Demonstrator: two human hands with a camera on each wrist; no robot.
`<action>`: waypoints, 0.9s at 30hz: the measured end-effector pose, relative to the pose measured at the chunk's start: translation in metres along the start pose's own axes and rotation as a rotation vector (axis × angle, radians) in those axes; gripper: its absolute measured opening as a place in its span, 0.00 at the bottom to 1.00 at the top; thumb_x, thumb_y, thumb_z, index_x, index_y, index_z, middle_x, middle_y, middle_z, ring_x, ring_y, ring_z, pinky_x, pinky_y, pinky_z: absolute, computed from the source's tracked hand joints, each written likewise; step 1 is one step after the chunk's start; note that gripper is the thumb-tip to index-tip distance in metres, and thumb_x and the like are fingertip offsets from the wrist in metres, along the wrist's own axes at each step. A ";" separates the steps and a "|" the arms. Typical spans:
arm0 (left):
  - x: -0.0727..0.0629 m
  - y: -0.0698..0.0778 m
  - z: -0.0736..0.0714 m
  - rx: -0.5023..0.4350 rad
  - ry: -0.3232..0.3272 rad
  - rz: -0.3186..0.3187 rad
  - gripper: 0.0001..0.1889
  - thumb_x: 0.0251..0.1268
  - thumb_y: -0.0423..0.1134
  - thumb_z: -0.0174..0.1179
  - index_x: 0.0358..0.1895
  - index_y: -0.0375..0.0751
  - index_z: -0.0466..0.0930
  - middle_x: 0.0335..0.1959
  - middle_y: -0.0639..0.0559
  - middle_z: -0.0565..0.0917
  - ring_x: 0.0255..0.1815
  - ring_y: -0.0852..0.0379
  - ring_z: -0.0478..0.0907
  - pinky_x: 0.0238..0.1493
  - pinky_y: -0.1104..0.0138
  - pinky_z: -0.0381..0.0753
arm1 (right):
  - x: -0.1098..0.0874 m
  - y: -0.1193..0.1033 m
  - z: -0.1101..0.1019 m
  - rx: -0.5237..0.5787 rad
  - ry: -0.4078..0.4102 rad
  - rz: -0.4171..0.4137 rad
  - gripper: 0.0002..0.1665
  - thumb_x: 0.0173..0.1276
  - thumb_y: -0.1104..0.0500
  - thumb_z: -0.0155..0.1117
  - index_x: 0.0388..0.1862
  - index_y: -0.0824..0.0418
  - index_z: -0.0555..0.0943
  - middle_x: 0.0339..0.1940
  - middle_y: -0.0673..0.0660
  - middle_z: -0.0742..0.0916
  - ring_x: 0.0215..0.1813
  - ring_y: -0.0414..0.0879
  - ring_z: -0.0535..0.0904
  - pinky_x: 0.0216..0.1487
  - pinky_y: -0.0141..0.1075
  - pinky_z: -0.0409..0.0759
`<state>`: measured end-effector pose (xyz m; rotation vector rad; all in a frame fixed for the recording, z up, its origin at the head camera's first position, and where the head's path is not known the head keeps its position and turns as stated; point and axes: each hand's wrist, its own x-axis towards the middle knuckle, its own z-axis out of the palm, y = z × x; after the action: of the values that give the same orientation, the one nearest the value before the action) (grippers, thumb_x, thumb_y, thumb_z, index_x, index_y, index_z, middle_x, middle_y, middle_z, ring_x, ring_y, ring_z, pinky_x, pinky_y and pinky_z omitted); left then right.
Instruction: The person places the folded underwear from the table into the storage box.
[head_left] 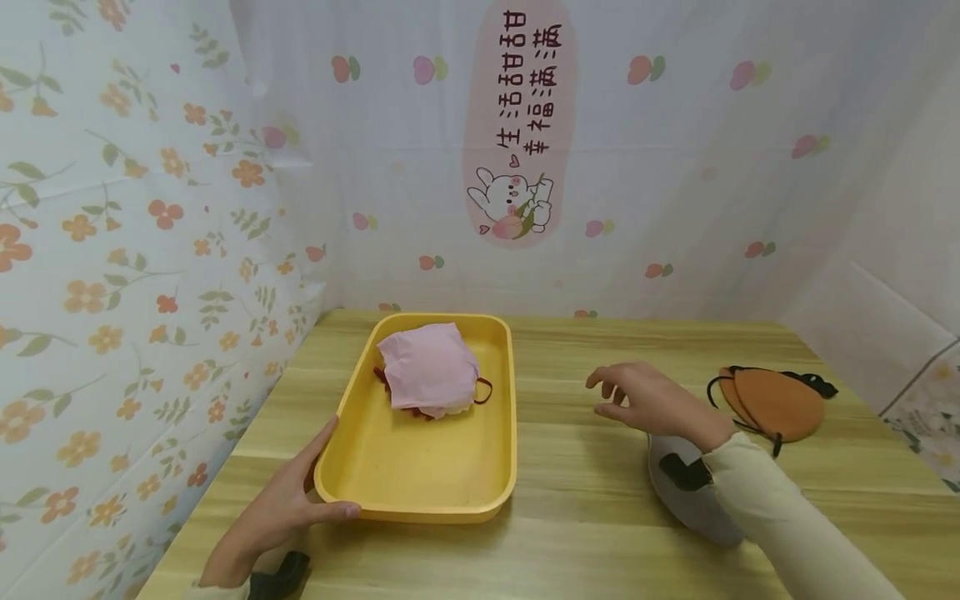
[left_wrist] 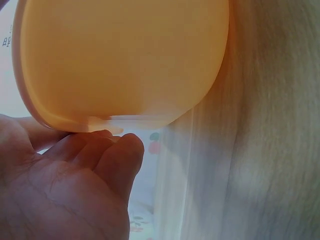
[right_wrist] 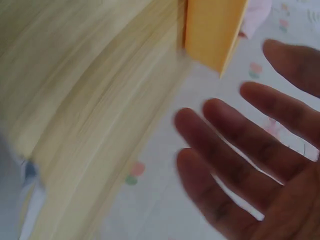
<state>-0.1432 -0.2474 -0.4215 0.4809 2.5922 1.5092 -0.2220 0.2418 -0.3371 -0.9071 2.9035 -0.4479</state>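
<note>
On the left of the wood-grained surface (head_left: 562, 500), the left hand (head_left: 277, 504) has its fingers clamped on a corner of the yellow rectangular plastic tray (head_left: 420, 467); inside, towards the far end, a pink cloth pouch (head_left: 429, 367) might slide if the tray were jerked. The right hand (head_left: 654, 398) hangs empty, fingers apart; a lowered cream sleeve (head_left: 780, 508) might drag the grey rounded pouch (head_left: 693, 512) beneath it towards the orange oval leather-like pouches (head_left: 783, 407)

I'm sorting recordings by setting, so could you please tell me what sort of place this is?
It looks like a makeshift indoor work booth: a wood-grain table in front of a rabbit-print backdrop, with a flowered sheet along the left side.
</note>
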 end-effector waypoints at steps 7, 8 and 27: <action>0.000 0.004 -0.001 0.047 0.002 0.000 0.61 0.53 0.41 0.76 0.82 0.37 0.39 0.81 0.30 0.51 0.74 0.34 0.61 0.60 0.84 0.67 | -0.029 0.020 -0.001 0.071 -0.117 0.093 0.24 0.71 0.51 0.66 0.60 0.61 0.78 0.45 0.56 0.88 0.41 0.44 0.85 0.40 0.37 0.83; -0.001 0.004 -0.001 0.064 0.005 0.000 0.61 0.53 0.42 0.76 0.82 0.37 0.39 0.81 0.30 0.52 0.74 0.34 0.62 0.60 0.84 0.67 | -0.034 0.023 0.000 0.076 -0.119 0.096 0.24 0.71 0.51 0.66 0.60 0.62 0.78 0.44 0.55 0.88 0.41 0.43 0.85 0.39 0.35 0.83; -0.002 0.006 -0.002 0.066 -0.007 -0.057 0.60 0.53 0.43 0.75 0.83 0.43 0.39 0.81 0.32 0.52 0.74 0.36 0.62 0.58 0.83 0.69 | -0.116 0.070 0.021 -0.022 0.130 0.260 0.34 0.59 0.46 0.76 0.58 0.64 0.80 0.49 0.60 0.88 0.47 0.56 0.84 0.38 0.43 0.81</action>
<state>-0.1403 -0.2475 -0.4156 0.4143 2.6335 1.4054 -0.1614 0.3575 -0.3808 -0.5086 3.0899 -0.4710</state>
